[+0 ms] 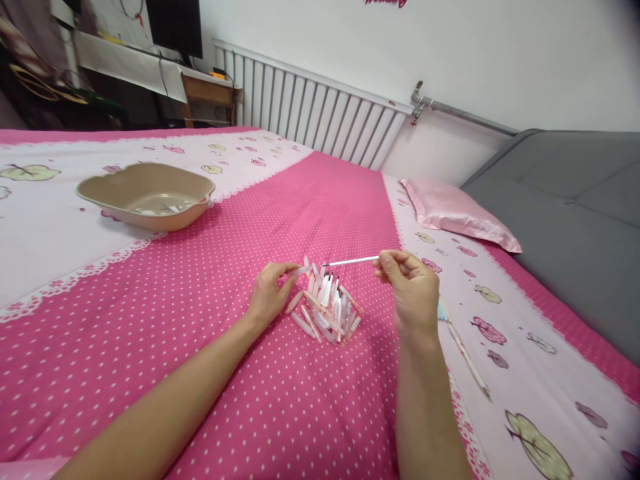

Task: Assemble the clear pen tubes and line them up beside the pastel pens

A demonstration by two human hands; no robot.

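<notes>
My left hand is closed in a pinch on a small translucent pale-pink piece that looks like a pen cap. Between the thumb and fingers of my right hand is a slim white pen refill, held almost level. Its dark tip points left, close to the end of the pink piece; whether they touch I cannot tell. Just below both hands lies a loose pile of pink and clear pen parts, with several white, dark-tipped pieces among them.
Beyond my right wrist, a few slim pens lie on the bedspread, partly hidden by my forearm. A beige plastic basin stands at the left with small items inside. A pink pillow rests by the grey headboard.
</notes>
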